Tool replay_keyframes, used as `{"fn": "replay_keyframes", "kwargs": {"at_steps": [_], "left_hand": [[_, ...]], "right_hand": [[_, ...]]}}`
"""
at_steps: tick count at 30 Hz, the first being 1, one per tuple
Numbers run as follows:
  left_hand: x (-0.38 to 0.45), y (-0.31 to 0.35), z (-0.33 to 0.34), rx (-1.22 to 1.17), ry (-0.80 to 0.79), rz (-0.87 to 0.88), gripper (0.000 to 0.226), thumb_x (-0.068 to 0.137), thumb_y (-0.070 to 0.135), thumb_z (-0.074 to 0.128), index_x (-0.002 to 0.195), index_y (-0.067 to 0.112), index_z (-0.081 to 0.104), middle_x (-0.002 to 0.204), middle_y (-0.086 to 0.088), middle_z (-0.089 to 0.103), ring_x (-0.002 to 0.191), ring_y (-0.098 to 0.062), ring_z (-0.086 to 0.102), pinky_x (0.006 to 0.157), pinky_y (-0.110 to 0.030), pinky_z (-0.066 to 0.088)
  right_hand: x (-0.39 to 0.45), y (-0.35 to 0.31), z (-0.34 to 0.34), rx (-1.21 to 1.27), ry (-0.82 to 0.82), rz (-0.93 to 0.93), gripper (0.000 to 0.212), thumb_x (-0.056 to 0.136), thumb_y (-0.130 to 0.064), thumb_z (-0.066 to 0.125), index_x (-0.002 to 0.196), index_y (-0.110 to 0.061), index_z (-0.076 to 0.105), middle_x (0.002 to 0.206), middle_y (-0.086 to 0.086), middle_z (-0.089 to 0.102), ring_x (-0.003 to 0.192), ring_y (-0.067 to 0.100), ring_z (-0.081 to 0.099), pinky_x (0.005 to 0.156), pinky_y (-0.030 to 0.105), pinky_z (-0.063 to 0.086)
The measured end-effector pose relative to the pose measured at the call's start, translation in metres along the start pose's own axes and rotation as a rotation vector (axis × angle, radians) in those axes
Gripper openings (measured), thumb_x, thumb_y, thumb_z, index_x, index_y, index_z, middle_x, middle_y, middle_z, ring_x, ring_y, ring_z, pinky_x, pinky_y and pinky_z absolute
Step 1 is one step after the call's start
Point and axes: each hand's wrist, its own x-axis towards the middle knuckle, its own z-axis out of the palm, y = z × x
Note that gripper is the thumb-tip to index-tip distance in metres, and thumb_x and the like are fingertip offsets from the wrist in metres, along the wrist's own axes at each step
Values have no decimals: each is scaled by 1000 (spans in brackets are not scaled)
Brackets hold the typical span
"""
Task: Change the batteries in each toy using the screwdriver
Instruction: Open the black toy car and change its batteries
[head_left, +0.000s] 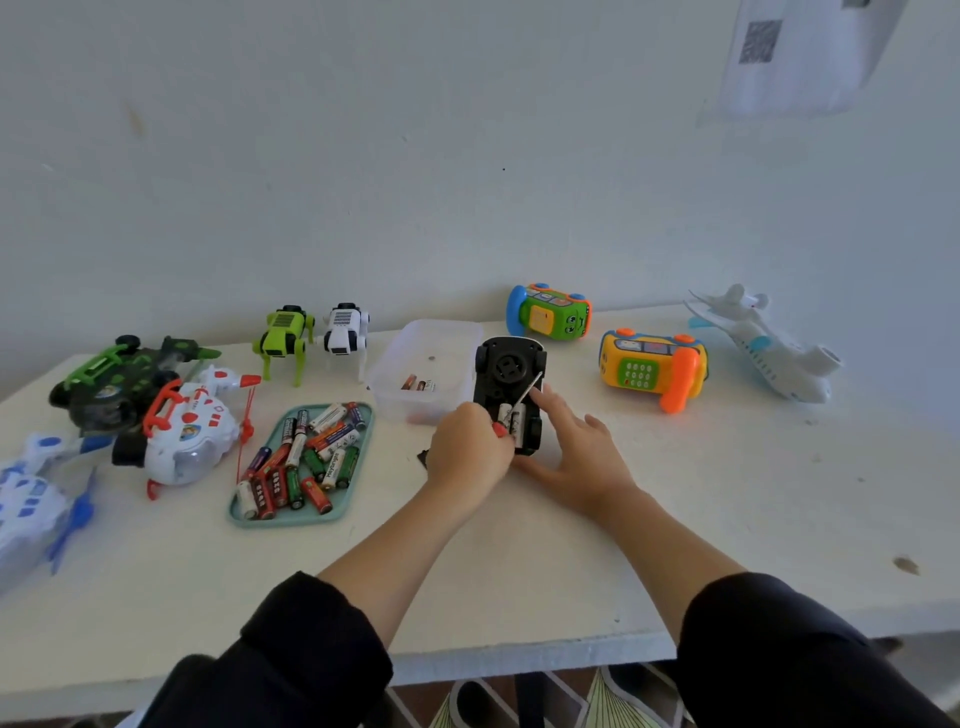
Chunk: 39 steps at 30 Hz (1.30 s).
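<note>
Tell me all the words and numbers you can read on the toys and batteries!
"Heyongza", roughly, on one white battery in the tray; letters uncertain.
Other batteries: print too blurred.
Batteries in the car: print too small.
Yellow phone keypad: buttons unreadable.
Paper on the wall: a square code, no readable words.

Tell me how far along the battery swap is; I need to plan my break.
Done: the black car lies belly-up, compartment open, batteries showing; two cells lie in the clear tub. In hand: left hand holds the screwdriver over the compartment, right hand steadies the car. Left: the robot dogs, phone toys and plane look untouched.
</note>
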Motion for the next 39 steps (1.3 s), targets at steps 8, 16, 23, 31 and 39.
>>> {"fn": "replay_keyframes", "kwargs": {"at_steps": [8,16,23,31,39], "left_hand": [[33,-9,-44,-296,210,-120,27,80,20,60,57,13,48,54,-2,52,54,-22,58,52,-27,44],[55,-15,-74,-630,-14,-328,11,74,-8,48,72,2,54,62,-15,51,42,-20,45,49,-24,36],[50,-12,-108,-349,91,27,59,79,-9,55,135,10,50,98,0,63,72,-19,60,58,-24,52],[21,20,-111,-613,413,244,22,76,13,75,94,12,62,67,5,66,56,-13,62,50,-26,51],[17,15,-64,-459,458,443,31,90,10,56,71,25,37,55,-10,55,47,-10,63,46,-28,47]], "right_hand": [[3,1,0,-42,-30,-9,79,86,-49,59,148,-30,14,158,-6,11,144,10,14,114,34,10],[5,0,-2,-15,-34,-2,79,84,-52,59,148,-33,15,157,-7,12,145,12,12,115,36,13],[6,1,0,-2,10,-14,93,65,-74,33,147,-31,22,157,-9,12,144,14,16,113,39,24],[6,2,1,-15,39,-35,92,66,-72,35,146,-28,24,157,-8,13,144,14,19,111,42,27],[6,3,1,-19,30,-28,94,66,-75,34,147,-29,21,157,-11,13,144,13,18,111,40,26]]}}
